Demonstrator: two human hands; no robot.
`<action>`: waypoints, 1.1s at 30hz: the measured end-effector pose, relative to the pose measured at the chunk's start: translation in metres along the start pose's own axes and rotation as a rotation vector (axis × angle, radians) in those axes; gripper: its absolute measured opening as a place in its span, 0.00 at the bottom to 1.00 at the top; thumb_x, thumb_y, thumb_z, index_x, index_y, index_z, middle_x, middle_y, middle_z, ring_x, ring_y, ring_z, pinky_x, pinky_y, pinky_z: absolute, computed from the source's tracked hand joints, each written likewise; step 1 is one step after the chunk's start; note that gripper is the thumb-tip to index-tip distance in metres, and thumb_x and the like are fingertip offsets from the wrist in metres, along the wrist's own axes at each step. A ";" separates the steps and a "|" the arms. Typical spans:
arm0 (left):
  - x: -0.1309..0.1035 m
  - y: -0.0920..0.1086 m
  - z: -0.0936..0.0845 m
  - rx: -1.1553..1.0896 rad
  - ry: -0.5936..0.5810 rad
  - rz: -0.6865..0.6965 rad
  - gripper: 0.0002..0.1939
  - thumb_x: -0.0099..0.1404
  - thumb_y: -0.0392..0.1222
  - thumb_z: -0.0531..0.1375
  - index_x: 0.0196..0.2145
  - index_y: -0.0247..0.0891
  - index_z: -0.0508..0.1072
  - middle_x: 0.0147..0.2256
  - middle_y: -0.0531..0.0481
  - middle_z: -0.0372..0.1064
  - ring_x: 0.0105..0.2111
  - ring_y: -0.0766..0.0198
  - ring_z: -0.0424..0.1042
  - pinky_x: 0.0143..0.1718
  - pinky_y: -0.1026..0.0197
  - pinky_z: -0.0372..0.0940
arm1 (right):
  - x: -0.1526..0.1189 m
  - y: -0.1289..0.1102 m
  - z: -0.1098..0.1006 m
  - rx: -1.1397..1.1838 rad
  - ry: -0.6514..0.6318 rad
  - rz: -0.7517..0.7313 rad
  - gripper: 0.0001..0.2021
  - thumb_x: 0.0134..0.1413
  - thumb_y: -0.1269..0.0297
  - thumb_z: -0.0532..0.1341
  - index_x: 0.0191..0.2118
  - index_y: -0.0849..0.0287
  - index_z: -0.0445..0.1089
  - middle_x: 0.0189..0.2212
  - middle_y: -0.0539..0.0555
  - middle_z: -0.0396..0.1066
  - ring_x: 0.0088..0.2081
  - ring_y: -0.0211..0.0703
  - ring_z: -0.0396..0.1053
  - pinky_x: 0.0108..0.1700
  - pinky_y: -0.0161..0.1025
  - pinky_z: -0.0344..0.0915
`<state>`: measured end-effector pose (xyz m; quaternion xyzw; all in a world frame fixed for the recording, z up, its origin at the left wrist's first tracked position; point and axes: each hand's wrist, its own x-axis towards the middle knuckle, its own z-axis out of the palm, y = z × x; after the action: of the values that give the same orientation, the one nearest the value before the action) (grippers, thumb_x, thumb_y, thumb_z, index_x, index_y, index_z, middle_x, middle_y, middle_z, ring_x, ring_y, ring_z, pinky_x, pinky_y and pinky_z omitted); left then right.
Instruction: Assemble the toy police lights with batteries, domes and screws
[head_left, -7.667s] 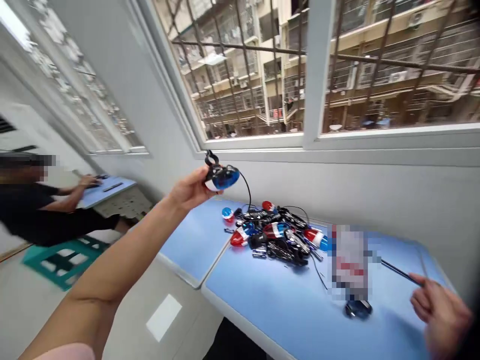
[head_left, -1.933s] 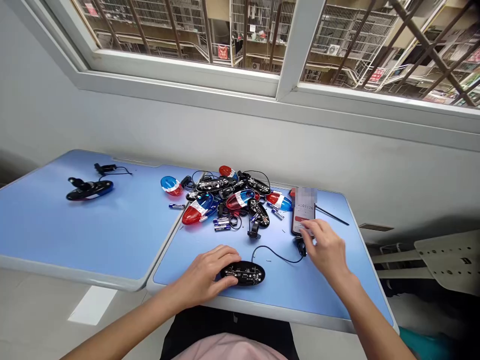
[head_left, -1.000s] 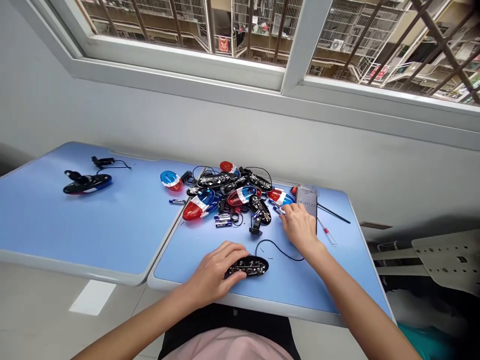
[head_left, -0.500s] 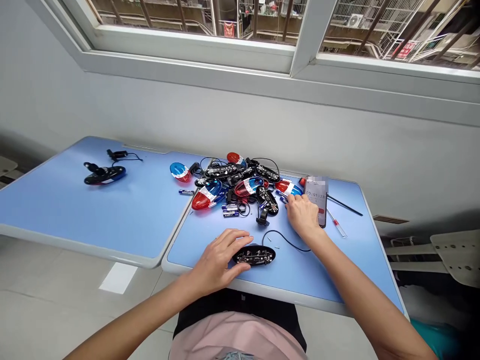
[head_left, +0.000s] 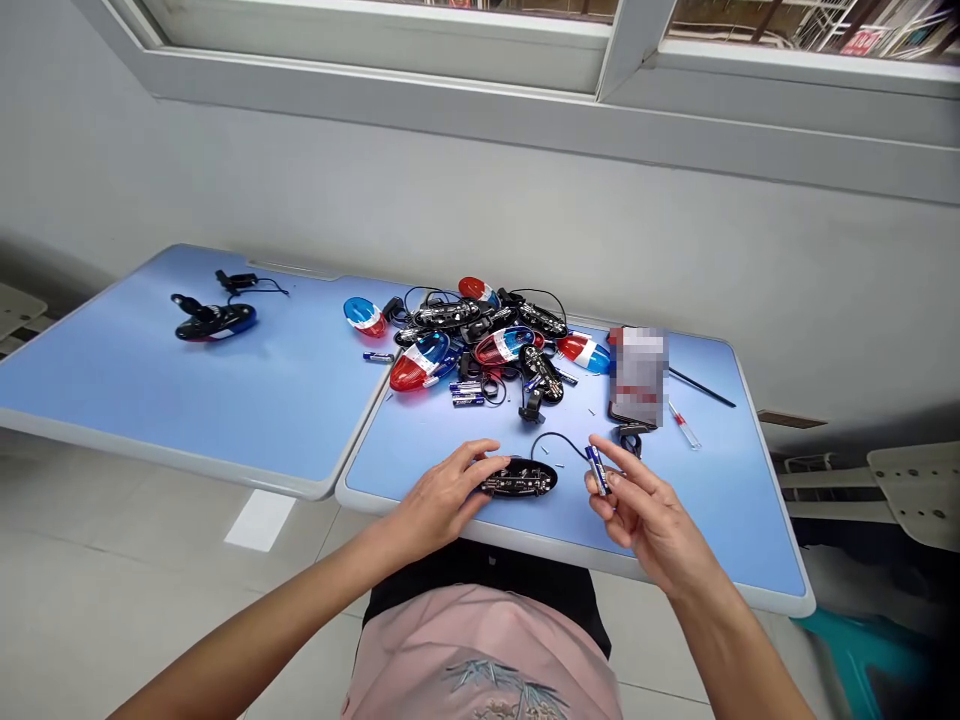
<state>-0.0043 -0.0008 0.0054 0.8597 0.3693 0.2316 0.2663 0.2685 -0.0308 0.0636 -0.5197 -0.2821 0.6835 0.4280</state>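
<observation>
Near the front edge of the right table lies a black oval housing (head_left: 523, 478) with its open inner side up. My left hand (head_left: 442, 497) grips its left end between thumb and fingers. My right hand (head_left: 637, 505) is to the right of the housing, a small gap away, and pinches a blue and white battery (head_left: 598, 470). A black cable runs from the housing toward a black clamp piece (head_left: 631, 436). Small screws (head_left: 551, 456) lie just behind the housing.
Behind lie red and blue light covers (head_left: 421, 362), black housings (head_left: 541, 374) and batteries (head_left: 467, 393). A partly blurred phone (head_left: 637, 380), a black rod (head_left: 703, 387) and a red-and-clear screwdriver (head_left: 685, 425) are at right. An assembled lamp (head_left: 216, 322) rests on the left table (head_left: 172, 410).
My right hand has come back from the pile toward the front edge, now showing a battery in its fingers. My left hand stays at the housing. The view has tilted down.
</observation>
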 end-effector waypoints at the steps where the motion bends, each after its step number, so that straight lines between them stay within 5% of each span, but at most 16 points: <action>1: 0.000 -0.001 0.001 -0.011 0.019 0.000 0.25 0.68 0.29 0.54 0.60 0.44 0.59 0.57 0.40 0.60 0.56 0.55 0.66 0.55 0.51 0.68 | -0.001 0.004 0.004 0.051 0.001 0.016 0.29 0.48 0.55 0.70 0.56 0.52 0.67 0.31 0.51 0.69 0.27 0.34 0.61 0.19 0.28 0.48; 7: 0.002 -0.001 0.003 -0.114 0.082 -0.023 0.21 0.69 0.31 0.54 0.58 0.44 0.63 0.54 0.43 0.65 0.53 0.56 0.68 0.54 0.52 0.66 | 0.006 0.013 0.013 0.163 0.001 0.018 0.25 0.45 0.57 0.72 0.49 0.55 0.68 0.31 0.53 0.72 0.27 0.34 0.64 0.19 0.27 0.51; 15: 0.010 -0.002 0.005 -0.442 0.098 -0.256 0.22 0.64 0.33 0.56 0.55 0.43 0.68 0.53 0.44 0.64 0.34 0.65 0.71 0.32 0.62 0.70 | 0.008 0.016 0.008 0.170 -0.103 0.041 0.25 0.49 0.59 0.70 0.54 0.54 0.69 0.33 0.53 0.71 0.29 0.35 0.64 0.20 0.27 0.53; 20: 0.016 0.000 0.003 -0.535 0.125 -0.297 0.20 0.62 0.36 0.58 0.53 0.41 0.71 0.51 0.44 0.66 0.35 0.65 0.71 0.30 0.65 0.68 | 0.011 0.014 0.007 0.237 -0.197 0.173 0.25 0.46 0.61 0.71 0.52 0.54 0.70 0.32 0.51 0.69 0.27 0.32 0.62 0.19 0.25 0.50; 29: 0.020 0.001 0.003 -0.612 0.157 -0.284 0.17 0.63 0.38 0.59 0.50 0.40 0.74 0.47 0.45 0.70 0.36 0.64 0.71 0.29 0.67 0.67 | 0.007 0.032 -0.006 -0.548 -0.118 -0.398 0.16 0.61 0.55 0.60 0.52 0.51 0.71 0.38 0.56 0.75 0.38 0.43 0.69 0.32 0.36 0.65; 33: 0.021 0.001 0.002 -0.622 0.131 -0.295 0.19 0.60 0.35 0.61 0.51 0.40 0.73 0.50 0.45 0.68 0.34 0.66 0.70 0.30 0.66 0.67 | 0.008 0.030 -0.009 -0.627 -0.107 -0.454 0.11 0.63 0.55 0.58 0.46 0.52 0.72 0.40 0.57 0.75 0.35 0.42 0.69 0.32 0.37 0.65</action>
<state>0.0105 0.0139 0.0082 0.6582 0.4176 0.3466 0.5218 0.2673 -0.0386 0.0324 -0.5133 -0.6069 0.4782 0.3734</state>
